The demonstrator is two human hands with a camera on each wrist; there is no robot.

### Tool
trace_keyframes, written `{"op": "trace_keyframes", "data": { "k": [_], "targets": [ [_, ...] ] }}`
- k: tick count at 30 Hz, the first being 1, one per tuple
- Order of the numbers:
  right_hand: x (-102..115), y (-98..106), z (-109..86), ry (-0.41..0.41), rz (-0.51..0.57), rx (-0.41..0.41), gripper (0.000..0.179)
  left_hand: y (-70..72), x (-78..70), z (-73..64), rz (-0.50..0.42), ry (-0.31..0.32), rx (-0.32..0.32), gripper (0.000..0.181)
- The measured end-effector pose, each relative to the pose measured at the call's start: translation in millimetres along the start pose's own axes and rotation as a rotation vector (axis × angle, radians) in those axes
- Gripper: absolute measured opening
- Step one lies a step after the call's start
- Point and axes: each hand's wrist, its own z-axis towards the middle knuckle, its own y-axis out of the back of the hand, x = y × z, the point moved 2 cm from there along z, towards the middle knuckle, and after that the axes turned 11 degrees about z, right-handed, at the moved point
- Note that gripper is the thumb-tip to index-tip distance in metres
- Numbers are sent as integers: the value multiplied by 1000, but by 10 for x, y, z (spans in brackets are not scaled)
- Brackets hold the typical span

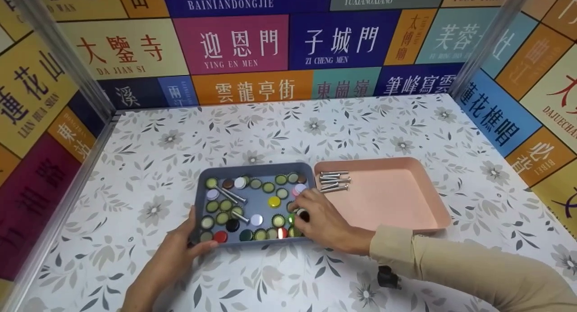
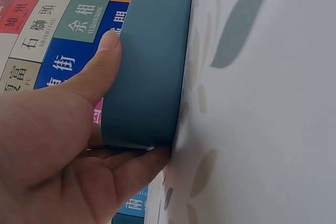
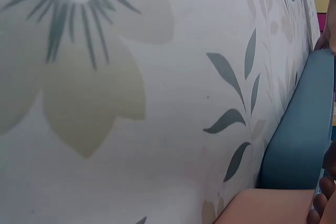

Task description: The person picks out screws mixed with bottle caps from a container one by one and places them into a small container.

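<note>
A blue-grey tray [image 1: 259, 167] holds many bottle caps, among them a yellow cap [image 1: 274, 202] and a red cap [image 1: 220, 236], along with several silver screws [image 1: 232, 195]. At its front left corner my left hand [image 1: 180, 242] grips the tray, thumb on the front rim and fingers along the left side; the left wrist view shows this hand [image 2: 79, 129] around the corner. My right hand [image 1: 324, 222] reaches over the tray's right end, fingers bent down among the caps there. Its fingertips are partly hidden, so whether it pinches a cap is unclear.
Against the blue-grey tray's right side stands a pink tray [image 1: 387, 199], with several silver screws [image 1: 333, 181] lying at its upper left. Both trays are on a table with a flowered cover [image 1: 252, 280]. Walls with printed Chinese signs [image 1: 234, 46] enclose the back and sides.
</note>
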Motion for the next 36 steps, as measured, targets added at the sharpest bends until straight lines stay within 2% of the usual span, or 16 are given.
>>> {"op": "trace_keyframes", "data": {
  "k": [6,15,24,36],
  "targets": [
    [30,-74,7,-2,1,44,20,-6,12,4,-11,13,14,106],
    [75,-210,19,-53,18,102,25,-29,25,-3,-33,35,12,106],
    [124,-297,102,9,19,123,18,-7,9,-13,-12,19,2,106],
    [201,-328,219,-7,38,165,25,-12,4,-4,-9,18,-2,107]
  ]
}}
